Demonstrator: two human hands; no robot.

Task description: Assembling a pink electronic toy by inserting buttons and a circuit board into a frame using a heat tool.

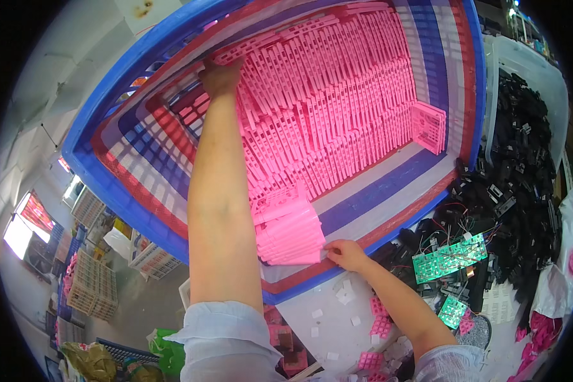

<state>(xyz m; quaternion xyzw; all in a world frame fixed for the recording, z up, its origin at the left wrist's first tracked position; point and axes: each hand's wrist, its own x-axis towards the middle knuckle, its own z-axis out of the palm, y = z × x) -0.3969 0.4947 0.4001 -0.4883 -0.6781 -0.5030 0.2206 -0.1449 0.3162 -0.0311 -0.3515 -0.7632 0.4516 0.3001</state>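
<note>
Left hand reached far into blue basket, at left end of upright pink panel rows; fingers partly hidden, couldn't tell how open or whether gripping. Right hand was at the near side, thumb and fingertips nearly together by the corner of a pink panel stack; couldn't tell if it held any. Rows and stack sat inside the basket on striped lining

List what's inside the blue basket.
Tight rows of pink panels, a nearer pink stack, striped lining. The left hand is inside too, far left. What lies under the panels is covered; can't tell.
</note>
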